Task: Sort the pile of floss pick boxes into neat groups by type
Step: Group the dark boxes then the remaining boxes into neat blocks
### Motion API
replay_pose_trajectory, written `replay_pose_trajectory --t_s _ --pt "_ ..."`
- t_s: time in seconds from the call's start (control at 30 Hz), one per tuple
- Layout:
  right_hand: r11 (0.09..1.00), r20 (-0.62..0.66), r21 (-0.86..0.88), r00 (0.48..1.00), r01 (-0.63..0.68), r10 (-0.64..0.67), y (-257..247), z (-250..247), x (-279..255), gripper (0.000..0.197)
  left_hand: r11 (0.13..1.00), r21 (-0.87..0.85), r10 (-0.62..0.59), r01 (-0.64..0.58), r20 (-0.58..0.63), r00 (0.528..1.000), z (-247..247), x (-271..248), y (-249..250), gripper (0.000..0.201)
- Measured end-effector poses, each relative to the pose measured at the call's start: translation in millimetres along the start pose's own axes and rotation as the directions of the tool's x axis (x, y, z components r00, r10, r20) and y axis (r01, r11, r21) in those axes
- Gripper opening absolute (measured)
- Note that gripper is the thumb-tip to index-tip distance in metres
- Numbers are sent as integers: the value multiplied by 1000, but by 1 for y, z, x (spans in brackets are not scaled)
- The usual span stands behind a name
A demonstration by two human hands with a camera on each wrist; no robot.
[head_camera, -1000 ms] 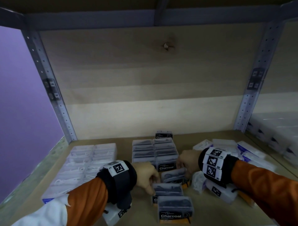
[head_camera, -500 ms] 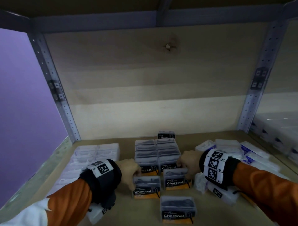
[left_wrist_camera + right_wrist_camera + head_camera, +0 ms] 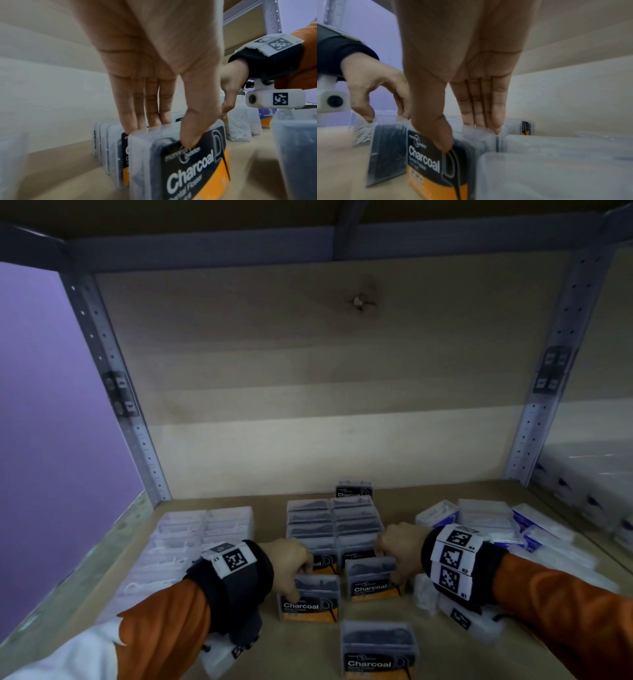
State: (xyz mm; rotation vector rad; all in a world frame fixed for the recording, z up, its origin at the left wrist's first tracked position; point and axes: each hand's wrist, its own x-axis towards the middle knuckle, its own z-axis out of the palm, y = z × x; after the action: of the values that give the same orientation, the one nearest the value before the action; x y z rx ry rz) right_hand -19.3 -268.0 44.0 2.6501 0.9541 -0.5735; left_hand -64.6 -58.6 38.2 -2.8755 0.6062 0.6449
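Observation:
Two rows of upright charcoal boxes (image 3: 334, 522) stand mid-shelf. My left hand (image 3: 291, 563) pinches a black-and-orange Charcoal box (image 3: 310, 599) just in front of the left row; in the left wrist view my left hand (image 3: 168, 134) has its thumb on the label of the Charcoal box (image 3: 180, 162) and its fingers behind. My right hand (image 3: 397, 549) grips a second Charcoal box (image 3: 373, 580) in front of the right row; in the right wrist view my right hand (image 3: 462, 135) holds the second Charcoal box (image 3: 428, 162) the same way.
Clear boxes of white picks (image 3: 191, 539) are lined up at the left. A loose pile of white and purple boxes (image 3: 496, 525) lies at the right. One Charcoal box (image 3: 378, 648) stands near the front edge, another (image 3: 354, 489) behind the rows.
My left hand has carried its Charcoal box to the left and stood it upright before the left row. The right hand's box has turned upright before the right row.

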Motion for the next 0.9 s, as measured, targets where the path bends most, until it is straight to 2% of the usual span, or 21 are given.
replay_pose_trajectory --t_s 0.57,0.9 --pt "999 2 -32 1000 -11 11 -1 -1 6 53 999 17 -35 36 -40 999 -4 14 -4 48" --pt "1000 -44 -4 999 -3 3 3 2 10 53 999 -31 -36 34 -73 997 -1 17 -7 56"
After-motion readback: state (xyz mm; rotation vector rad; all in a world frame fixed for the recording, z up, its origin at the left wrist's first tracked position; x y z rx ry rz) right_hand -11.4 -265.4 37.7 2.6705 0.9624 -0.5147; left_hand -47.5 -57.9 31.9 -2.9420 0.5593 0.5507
